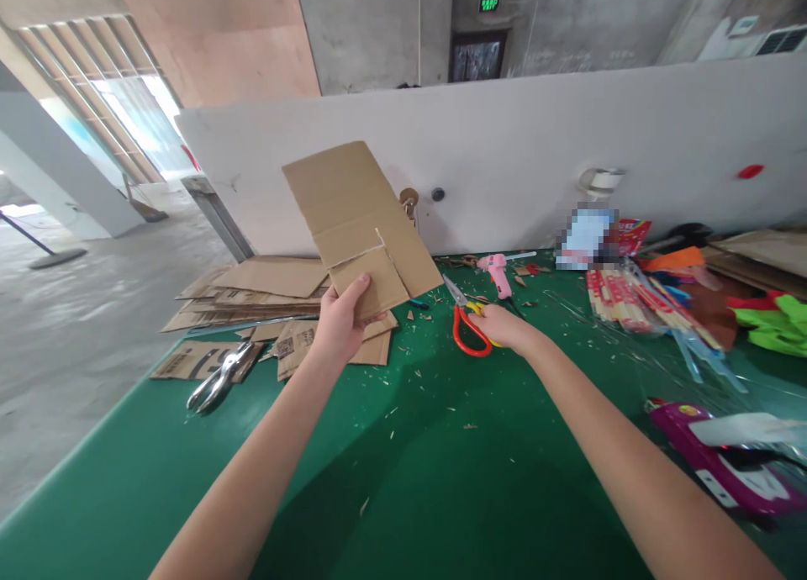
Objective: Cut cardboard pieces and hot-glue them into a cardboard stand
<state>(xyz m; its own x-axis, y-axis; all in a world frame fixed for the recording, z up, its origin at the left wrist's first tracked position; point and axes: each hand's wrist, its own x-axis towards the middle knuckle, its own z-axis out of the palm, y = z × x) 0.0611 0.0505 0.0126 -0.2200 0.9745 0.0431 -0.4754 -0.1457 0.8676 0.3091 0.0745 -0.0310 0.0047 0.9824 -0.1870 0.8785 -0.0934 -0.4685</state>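
My left hand [342,315] grips a flat cardboard piece [391,218] by its lower edge, thumb in front, raised above the table. The cardboard has a crease across it and torn or cut lines near its lower part. My right hand [504,328] is closed at a pair of scissors [472,332] with a red handle loop. Yellow handle parts show beside my fingers; whether they belong to the scissors I cannot tell. The blades point up and left, close to the cardboard's right corner. My right fingertips are partly hidden.
Cardboard sheets [271,277] are stacked at the left, near silver metal pliers [220,378]. A pink glue gun [498,275] lies behind my right hand. Packaged sticks [621,298], a phone [585,237] and a purple device [725,458] are at right. Scraps litter the green table [441,479].
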